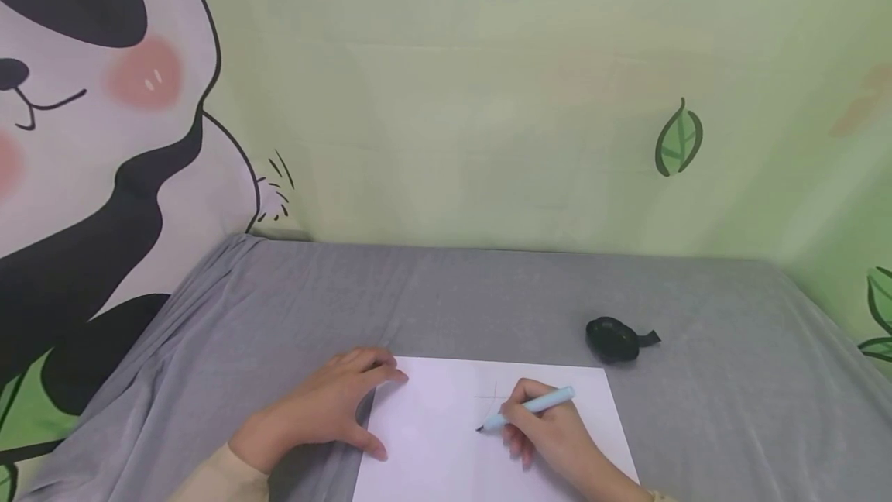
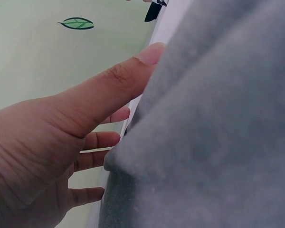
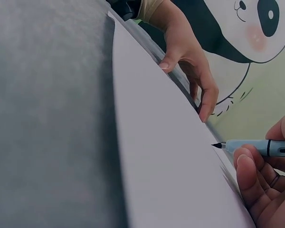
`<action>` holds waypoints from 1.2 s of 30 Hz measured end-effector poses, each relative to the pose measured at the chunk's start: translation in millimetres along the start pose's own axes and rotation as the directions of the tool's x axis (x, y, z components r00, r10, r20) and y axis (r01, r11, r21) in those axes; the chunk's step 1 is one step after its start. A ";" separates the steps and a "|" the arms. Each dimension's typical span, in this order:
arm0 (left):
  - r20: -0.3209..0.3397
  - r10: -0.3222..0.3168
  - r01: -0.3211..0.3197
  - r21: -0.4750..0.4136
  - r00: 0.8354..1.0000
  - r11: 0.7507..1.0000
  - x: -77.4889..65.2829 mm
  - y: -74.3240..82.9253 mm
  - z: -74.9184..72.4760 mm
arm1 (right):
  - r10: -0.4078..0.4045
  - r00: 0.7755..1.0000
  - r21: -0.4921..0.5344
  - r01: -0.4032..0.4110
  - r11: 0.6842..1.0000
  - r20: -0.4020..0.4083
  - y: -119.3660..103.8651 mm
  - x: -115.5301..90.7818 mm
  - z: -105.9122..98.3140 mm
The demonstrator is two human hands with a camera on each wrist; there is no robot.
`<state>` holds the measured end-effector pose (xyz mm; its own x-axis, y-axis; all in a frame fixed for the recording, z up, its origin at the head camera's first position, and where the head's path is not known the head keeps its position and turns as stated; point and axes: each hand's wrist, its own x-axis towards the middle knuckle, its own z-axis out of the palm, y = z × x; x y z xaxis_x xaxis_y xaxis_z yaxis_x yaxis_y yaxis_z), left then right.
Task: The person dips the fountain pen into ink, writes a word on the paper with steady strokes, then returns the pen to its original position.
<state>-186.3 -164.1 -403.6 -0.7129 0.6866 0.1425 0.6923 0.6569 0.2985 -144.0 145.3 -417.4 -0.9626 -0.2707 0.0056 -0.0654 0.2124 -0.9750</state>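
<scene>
A white sheet of paper (image 1: 425, 440) lies at the front of the table, with thin crossing pencil-like lines (image 1: 495, 397) drawn on it. My right hand (image 1: 550, 432) pinches a light blue pen (image 1: 547, 400), its dark tip close to the paper beneath those lines; whether the tip touches I cannot tell. In the right wrist view the pen (image 3: 254, 146) shows a pointed black nib. At the paper's left edge rests my left hand (image 1: 334, 401), fingers spread, thumb and fingertips on the sheet. The left wrist view shows the left hand's thumb (image 2: 118, 80) extended.
A black rounded object with a short strap or tab (image 1: 613, 339) sits beyond the paper's far right corner. Grey cloth (image 1: 446, 293) covers the table. Behind it hangs a pale green backdrop (image 1: 446, 138) with a panda (image 1: 160, 130) and leaves.
</scene>
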 end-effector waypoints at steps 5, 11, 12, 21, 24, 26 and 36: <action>0.006 -0.009 0.009 0.002 1.000 1.000 0.0 1.0 -1.3 | 0.008 1.000 -0.008 -0.008 1.000 0.015 -2.3 -0.9 1.1; 0.016 -0.014 0.014 0.004 1.000 1.000 -0.4 1.4 -1.9 | 0.020 1.000 -0.029 -0.020 0.999 0.024 -2.1 -1.2 1.7; 0.015 -0.014 0.014 0.006 1.000 1.000 -0.4 1.5 -1.8 | 0.016 1.000 -0.033 -0.015 0.999 0.027 -1.7 -1.3 1.6; 0.004 -0.008 0.008 0.016 1.000 1.000 0.3 1.2 -1.1 | 0.023 1.000 0.014 -0.024 1.000 0.018 -0.5 0.7 0.9; -0.001 -0.003 0.003 0.021 1.000 1.000 0.3 1.6 -0.4 | 0.021 1.000 0.026 -0.022 0.999 0.009 -0.3 0.7 0.1; -0.001 -0.003 0.003 0.020 1.000 1.000 0.2 1.6 -0.2 | 0.016 1.000 0.028 -0.016 0.999 0.000 -0.2 1.0 -0.4; -0.004 -0.003 0.003 0.023 1.000 1.000 0.6 -0.1 0.9 | 0.033 0.996 0.031 -0.030 0.999 -0.084 -3.6 2.2 -4.4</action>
<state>-186.7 -163.4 -404.4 -0.7155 0.6834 0.1449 0.6924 0.6659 0.2777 -147.0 148.1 -412.9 -0.9830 -0.1837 -0.0078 -0.0279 0.1911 -0.9812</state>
